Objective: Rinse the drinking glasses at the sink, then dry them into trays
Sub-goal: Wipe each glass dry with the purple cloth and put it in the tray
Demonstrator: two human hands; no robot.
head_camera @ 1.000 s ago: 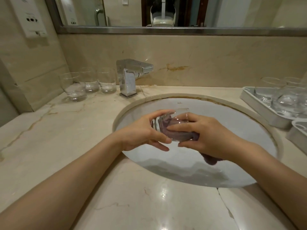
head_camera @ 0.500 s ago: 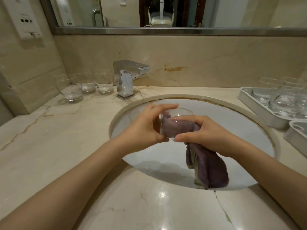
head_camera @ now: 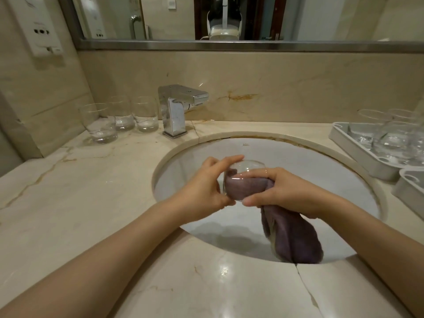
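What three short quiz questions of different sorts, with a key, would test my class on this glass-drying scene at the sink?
1. True or false: the purple cloth is stuffed inside the held glass.
2. How many glasses stand left of the faucet?
3. Which hand grips the cloth: A left hand, or B right hand?

Key: 1 true. 2 three. 3 B; the left hand holds the glass over the sink.

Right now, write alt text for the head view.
Over a round sink, the left hand holds a drinking glass while the right hand works a purple cloth inside it. Three glasses stand beside the faucet; more fill a tray at right.
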